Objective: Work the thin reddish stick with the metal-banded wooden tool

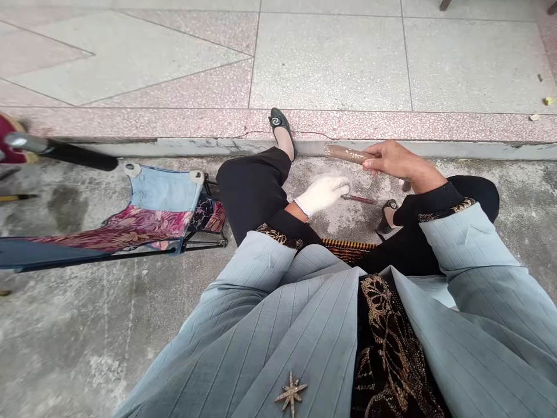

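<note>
My right hand [391,159] is bare and grips one end of a thick brown stick-like piece [347,154]. Pale scraped marks show on its surface, and its other end points left. Lower and to the left, my left hand [322,194] wears a white knitted glove, its fingers drawn together. A thin reddish-brown rod, perhaps a tool handle [360,199], reaches right from beside the gloved fingertips. Whether the glove holds it or it lies beyond cannot be made out. The two hands are apart.
Woven wicker edging [350,248] shows between my legs. At the left stands a low folding seat with patterned fabric [152,223]. A black-handled metal object [65,152] juts in above it. A raised tiled step [331,64] runs across the front, with small scraps [534,117] at right.
</note>
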A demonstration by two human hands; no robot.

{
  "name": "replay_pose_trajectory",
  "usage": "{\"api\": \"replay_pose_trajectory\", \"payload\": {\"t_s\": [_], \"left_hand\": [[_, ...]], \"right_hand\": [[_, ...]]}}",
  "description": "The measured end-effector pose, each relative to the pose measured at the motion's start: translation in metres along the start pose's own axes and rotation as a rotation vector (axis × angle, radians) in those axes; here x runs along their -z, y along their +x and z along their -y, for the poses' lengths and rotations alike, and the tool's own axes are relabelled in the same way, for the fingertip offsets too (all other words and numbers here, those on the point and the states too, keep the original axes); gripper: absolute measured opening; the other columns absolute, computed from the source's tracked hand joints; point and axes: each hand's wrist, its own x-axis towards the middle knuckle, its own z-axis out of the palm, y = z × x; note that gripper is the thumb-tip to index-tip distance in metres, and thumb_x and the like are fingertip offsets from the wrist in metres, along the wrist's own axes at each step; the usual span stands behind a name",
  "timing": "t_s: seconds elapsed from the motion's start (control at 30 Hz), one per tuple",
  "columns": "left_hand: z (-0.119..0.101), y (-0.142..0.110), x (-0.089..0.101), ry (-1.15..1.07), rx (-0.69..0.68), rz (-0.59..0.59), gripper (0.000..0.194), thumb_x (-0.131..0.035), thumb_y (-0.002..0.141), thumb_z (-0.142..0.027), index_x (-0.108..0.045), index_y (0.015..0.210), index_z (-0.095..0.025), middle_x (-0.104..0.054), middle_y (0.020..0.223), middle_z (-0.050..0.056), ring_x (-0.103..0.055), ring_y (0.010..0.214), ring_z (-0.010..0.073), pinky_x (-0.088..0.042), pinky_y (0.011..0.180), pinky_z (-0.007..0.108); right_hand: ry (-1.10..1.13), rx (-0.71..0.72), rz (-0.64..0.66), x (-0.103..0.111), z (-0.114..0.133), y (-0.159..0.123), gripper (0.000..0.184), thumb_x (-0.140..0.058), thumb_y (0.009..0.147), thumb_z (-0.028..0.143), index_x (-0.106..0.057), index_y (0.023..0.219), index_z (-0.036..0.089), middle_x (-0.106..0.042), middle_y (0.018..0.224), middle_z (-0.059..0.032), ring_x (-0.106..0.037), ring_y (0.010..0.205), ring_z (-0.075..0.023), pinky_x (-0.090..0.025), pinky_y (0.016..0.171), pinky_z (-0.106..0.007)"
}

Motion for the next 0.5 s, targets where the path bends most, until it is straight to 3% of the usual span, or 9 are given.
{"api": "replay_pose_trajectory", "payload": {"t_s": [0.07, 0.13, 0.27, 0.4, 0.47, 0.5], "left_hand": [[-0.002, -0.001, 0.0, 0.062, -0.024, 0.022, 0.032, -0.047, 0.104, -0.035, -0.072, 0.091, -0.02, -0.072, 0.09, 0.006, -0.066, 0.089, 0.0232, -0.05, 0.087, 0.034], [-0.001, -0.003, 0.003, 0.121, -0.022, 0.046, 0.032, -0.048, 0.104, -0.035, -0.074, 0.092, -0.019, -0.074, 0.091, 0.007, -0.067, 0.091, 0.024, -0.05, 0.086, 0.034], [0.005, -0.008, 0.013, 0.135, -0.028, 0.085, 0.031, -0.051, 0.101, -0.034, -0.078, 0.102, -0.02, -0.078, 0.097, 0.006, -0.07, 0.095, 0.0244, -0.05, 0.086, 0.032], [0.009, -0.008, 0.02, -0.084, -0.042, 0.089, 0.031, -0.052, 0.099, -0.033, -0.078, 0.105, -0.018, -0.08, 0.1, 0.005, -0.071, 0.096, 0.0216, -0.052, 0.091, 0.031], [0.01, -0.005, 0.018, -0.187, -0.03, 0.056, 0.029, -0.054, 0.098, -0.033, -0.077, 0.103, -0.016, -0.079, 0.099, 0.005, -0.072, 0.094, 0.0215, -0.054, 0.091, 0.031], [0.011, -0.003, 0.016, -0.217, -0.021, 0.027, 0.028, -0.054, 0.098, -0.034, -0.075, 0.101, -0.016, -0.079, 0.098, 0.006, -0.071, 0.093, 0.022, -0.054, 0.09, 0.032]], "right_hand": [[-0.195, -0.056, -0.072, -0.014, -0.006, 0.011, 0.018, -0.067, 0.101, 0.026, -0.078, 0.11, 0.014, -0.071, 0.09, -0.0074, -0.063, 0.084, -0.0212, -0.044, 0.077, -0.032], [-0.398, -0.083, -0.041, -0.029, -0.009, 0.018, 0.023, -0.066, 0.102, 0.027, -0.079, 0.117, 0.014, -0.074, 0.103, -0.0123, -0.065, 0.093, -0.025, -0.043, 0.079, -0.033], [-0.568, -0.031, 0.333, -0.041, -0.011, 0.013, 0.023, -0.067, 0.099, 0.022, -0.082, 0.114, 0.014, -0.077, 0.102, -0.0132, -0.066, 0.087, -0.0241, -0.041, 0.072, -0.033], [-0.238, 0.112, 0.724, -0.024, -0.013, -0.004, 0.026, -0.074, 0.093, 0.027, -0.084, 0.115, 0.017, -0.076, 0.085, -0.004, -0.063, 0.074, -0.0172, -0.044, 0.071, -0.029], [0.003, 0.172, 0.727, -0.009, -0.011, -0.011, 0.033, -0.078, 0.091, 0.036, -0.083, 0.116, 0.016, -0.076, 0.086, -0.0036, -0.064, 0.075, -0.0166, -0.047, 0.073, -0.029], [0.111, 0.193, 0.656, -0.002, -0.01, -0.014, 0.036, -0.079, 0.09, 0.041, -0.083, 0.116, 0.015, -0.076, 0.087, -0.0042, -0.064, 0.076, -0.0166, -0.048, 0.074, -0.029]]}}
